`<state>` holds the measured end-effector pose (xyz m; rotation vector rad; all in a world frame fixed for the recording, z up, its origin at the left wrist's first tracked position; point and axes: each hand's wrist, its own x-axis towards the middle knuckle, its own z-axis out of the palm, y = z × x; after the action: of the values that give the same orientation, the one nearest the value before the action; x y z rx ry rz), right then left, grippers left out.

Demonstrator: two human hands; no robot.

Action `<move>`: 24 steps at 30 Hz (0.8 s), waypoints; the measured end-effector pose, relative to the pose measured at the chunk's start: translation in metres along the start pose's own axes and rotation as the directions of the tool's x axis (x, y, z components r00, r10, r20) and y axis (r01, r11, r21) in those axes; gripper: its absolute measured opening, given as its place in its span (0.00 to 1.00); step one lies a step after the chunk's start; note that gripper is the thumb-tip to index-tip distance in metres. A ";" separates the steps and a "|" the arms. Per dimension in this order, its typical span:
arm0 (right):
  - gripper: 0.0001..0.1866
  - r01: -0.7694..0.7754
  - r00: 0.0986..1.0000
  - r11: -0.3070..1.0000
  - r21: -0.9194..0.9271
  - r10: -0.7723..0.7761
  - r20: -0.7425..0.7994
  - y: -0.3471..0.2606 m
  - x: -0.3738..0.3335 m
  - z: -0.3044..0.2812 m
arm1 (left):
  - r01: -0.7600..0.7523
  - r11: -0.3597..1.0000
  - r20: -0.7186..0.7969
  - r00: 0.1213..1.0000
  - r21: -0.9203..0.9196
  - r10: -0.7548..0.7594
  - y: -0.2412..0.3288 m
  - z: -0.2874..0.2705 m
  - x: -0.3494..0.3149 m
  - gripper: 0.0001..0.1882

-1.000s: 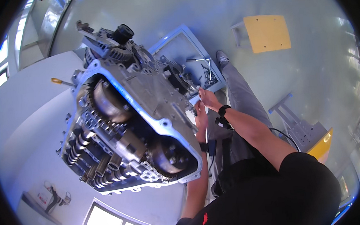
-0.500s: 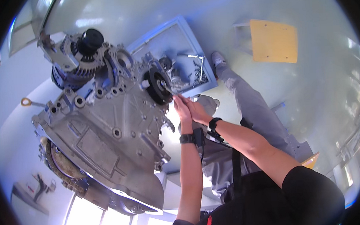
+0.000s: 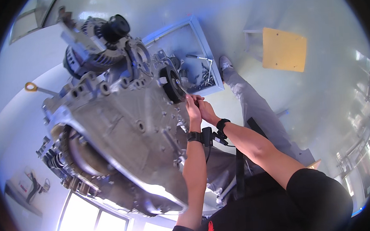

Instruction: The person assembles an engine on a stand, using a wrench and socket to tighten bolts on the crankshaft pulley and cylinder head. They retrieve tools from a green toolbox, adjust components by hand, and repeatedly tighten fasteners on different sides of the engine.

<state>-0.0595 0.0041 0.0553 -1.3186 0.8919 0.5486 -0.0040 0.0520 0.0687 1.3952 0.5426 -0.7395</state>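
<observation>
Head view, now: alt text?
A person's left hand and right hand work close together beside a black wheel on a large grey engine; their grip is hard to make out. Beyond sits a blue tray of loose metal parts, with a yellow stool upper right.

Through my camera I see a grey engine on the left with a black wheel. The far tray has a light blue rim, the right seat is yellow, and the near black shirt has a red mark.
</observation>
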 end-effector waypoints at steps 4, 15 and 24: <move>0.28 0.197 0.975 0.980 -0.011 -0.198 -0.104 -0.001 0.004 0.008 | 0.049 0.998 -0.008 0.999 0.027 -0.049 0.009 -0.003 -0.010 0.27; 0.26 -0.050 0.986 0.997 -0.052 0.041 -0.162 0.006 0.005 0.015 | 0.142 0.989 -0.009 0.990 0.028 -0.142 -0.016 -0.012 0.003 0.26; 0.28 -0.049 0.988 0.999 0.015 0.051 -0.146 0.012 0.005 0.013 | 0.125 0.992 -0.047 0.991 -0.030 -0.126 -0.010 -0.008 0.004 0.25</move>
<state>-0.0628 0.0187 0.0440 -1.3419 1.0500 0.4893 -0.0082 0.0588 0.0578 1.3665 0.6812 -0.7974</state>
